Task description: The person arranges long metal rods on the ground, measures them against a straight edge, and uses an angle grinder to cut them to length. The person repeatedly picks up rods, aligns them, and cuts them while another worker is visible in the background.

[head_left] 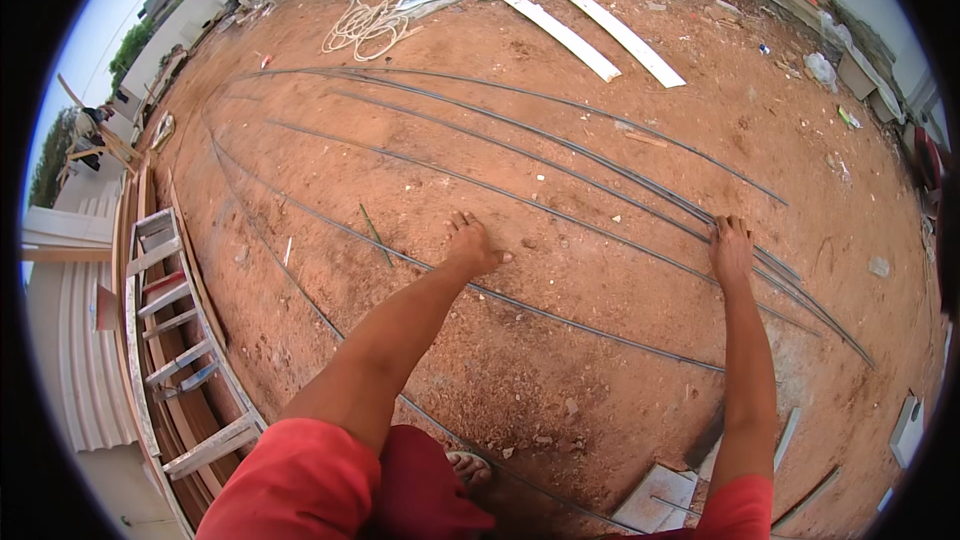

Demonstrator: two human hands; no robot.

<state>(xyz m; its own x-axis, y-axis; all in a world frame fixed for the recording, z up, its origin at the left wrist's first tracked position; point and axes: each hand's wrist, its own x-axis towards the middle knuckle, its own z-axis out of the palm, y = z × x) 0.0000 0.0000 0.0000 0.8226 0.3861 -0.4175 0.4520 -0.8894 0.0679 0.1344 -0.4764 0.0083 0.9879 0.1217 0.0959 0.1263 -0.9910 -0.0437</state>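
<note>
On red dirt, your right hand (731,248) clamps a steel rod (560,140); your left hand (472,245) rests open-fingered on another rod (330,230).

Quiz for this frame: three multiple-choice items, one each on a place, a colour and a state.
1. Where does the wooden ladder lie?
A. at the person's left
B. at the person's right
C. across the rods

2. What colour are the person's sleeves?
A. blue
B. red
C. white

3. What is the right hand doing?
A. hanging free
B. holding a hammer
C. gripping steel rods

Answers:
1 A: the wooden ladder lies along the left edge.
2 B: the sleeves are red.
3 C: the right hand has its grip closed over the steel rods on the ground.
</note>
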